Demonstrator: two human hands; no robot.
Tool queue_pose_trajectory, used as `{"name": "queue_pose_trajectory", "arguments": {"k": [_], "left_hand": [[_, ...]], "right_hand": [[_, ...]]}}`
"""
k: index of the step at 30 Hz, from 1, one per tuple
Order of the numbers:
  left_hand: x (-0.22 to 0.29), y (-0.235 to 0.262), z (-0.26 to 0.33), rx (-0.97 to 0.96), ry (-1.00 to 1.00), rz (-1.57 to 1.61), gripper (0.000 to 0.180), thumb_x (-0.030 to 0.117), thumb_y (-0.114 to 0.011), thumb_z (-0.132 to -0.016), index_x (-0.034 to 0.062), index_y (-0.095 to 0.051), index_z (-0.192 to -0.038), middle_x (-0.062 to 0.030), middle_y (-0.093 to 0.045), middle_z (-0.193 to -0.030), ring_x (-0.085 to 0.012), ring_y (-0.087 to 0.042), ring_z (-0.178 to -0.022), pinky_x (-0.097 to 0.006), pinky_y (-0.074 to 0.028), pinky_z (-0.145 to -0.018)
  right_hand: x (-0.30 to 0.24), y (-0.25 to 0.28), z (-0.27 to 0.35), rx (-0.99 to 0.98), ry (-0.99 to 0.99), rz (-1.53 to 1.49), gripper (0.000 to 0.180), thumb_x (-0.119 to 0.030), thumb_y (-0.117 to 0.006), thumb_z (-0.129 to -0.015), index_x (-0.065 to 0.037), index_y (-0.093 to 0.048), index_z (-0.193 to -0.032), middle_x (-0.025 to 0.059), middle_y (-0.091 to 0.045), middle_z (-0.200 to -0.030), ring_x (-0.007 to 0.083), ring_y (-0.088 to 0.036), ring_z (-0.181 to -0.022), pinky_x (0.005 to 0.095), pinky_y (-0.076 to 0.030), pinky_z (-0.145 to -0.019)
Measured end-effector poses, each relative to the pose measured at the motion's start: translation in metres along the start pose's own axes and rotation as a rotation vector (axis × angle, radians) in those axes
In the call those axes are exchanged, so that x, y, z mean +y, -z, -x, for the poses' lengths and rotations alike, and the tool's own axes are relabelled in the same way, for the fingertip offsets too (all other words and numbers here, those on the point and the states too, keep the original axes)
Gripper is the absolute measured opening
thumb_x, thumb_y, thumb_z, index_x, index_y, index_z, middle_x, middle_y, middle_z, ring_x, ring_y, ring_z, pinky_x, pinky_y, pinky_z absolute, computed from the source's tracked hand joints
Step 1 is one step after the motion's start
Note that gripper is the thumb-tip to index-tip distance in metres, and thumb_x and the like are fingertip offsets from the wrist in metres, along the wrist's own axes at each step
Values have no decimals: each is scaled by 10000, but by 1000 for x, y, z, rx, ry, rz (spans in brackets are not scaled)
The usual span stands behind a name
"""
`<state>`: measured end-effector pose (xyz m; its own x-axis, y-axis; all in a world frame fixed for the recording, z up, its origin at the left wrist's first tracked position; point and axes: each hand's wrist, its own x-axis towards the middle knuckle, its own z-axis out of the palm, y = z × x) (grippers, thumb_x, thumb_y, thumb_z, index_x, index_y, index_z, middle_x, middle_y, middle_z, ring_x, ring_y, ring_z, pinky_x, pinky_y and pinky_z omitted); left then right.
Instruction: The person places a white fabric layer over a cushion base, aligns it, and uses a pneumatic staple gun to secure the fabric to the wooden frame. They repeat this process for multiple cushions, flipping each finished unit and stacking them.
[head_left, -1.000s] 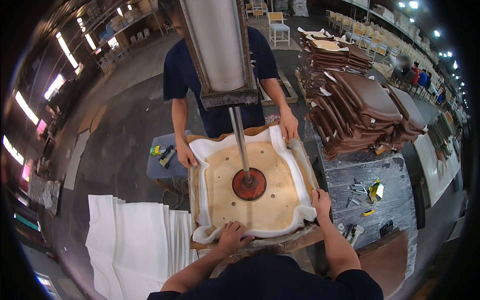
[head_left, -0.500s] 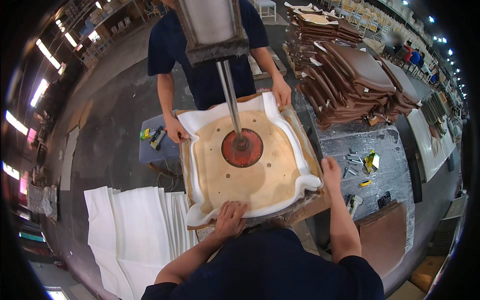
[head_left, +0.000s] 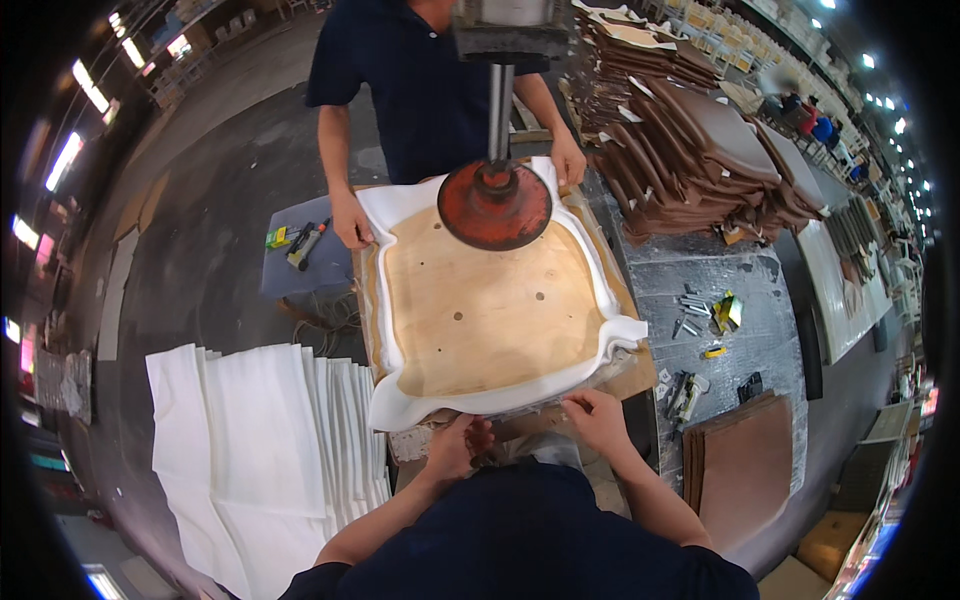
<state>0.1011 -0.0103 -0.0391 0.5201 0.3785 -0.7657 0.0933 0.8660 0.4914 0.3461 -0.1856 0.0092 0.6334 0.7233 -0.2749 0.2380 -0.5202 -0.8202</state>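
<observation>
A pale wooden seat panel [head_left: 480, 330] lies inside white padding [head_left: 480, 402] whose edges turn up around it. My left hand [head_left: 460, 448] is just below the near edge, fingers loosely curled and apart, with nothing visible in it. To the right along that edge is my right hand [head_left: 597, 420], thumb and forefinger pinched together; what they hold, if anything, is too small to tell. Above the panel's far half hangs a round red press disc [head_left: 495, 205] on a metal rod [head_left: 501, 110]. A co-worker's hands [head_left: 351, 220] rest at the far corners of the padding.
White padding sheets [head_left: 250, 450] are stacked at the left. A blue-grey stool [head_left: 290, 265] holds a tool. On the right, a film-covered table [head_left: 650, 270] bears brown covers [head_left: 700, 160], staples [head_left: 690, 308], a yellow cutter [head_left: 715, 352], a staple gun [head_left: 686, 396] and brown sheets [head_left: 740, 455].
The red disc has lifted off the panel. My left hand has left the padding and dropped below the near edge. My right hand has moved from the right side to the near edge.
</observation>
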Motion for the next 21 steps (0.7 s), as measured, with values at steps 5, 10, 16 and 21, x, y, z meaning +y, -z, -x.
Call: {"name": "queue_pose_trajectory", "arguments": {"k": [5, 10, 16, 21], "left_hand": [[4, -19, 3, 108, -23, 94, 308, 331, -643, -1142, 45, -684, -1248, -113, -766, -1067, -271, -763, -883, -433, -634, -751], [3, -42, -2, 139, -41, 173, 286, 313, -645, -1132, 31, -668, -1178, -102, -756, -946, -265, -773, -774, -365, -584, -610], [-32, -52, -1, 346, -228, 206, 225, 242, -662, -1123, 20, -689, -1105, -121, -738, -916, -278, -754, -754, -425, -660, -684], [-32, -80, -11, 480, -301, 170, 207, 164, -635, -1100, -17, -701, -1025, -121, -736, -862, -244, -743, -701, -383, -649, -643]], "right_hand": [[-74, 2, -22, 55, 801, 725, 517, -244, -936, -777, -135, -793, -1262, 112, -644, -1332, 344, -615, -1327, 531, -513, -1078], [-32, -9, -108, -341, 795, 640, 368, -278, -911, -810, -117, -753, -1101, 68, -619, -1429, 336, -554, -1374, 563, -467, -1099], [-35, -10, -130, -441, 826, 576, 304, -277, -889, -828, -111, -768, -1051, 110, -591, -1475, 375, -542, -1393, 582, -464, -1065], [-42, -12, -126, -484, 1087, 705, 397, -257, -906, -759, -108, -775, -1102, 196, -533, -1529, 436, -493, -1448, 643, -438, -1055]]}}
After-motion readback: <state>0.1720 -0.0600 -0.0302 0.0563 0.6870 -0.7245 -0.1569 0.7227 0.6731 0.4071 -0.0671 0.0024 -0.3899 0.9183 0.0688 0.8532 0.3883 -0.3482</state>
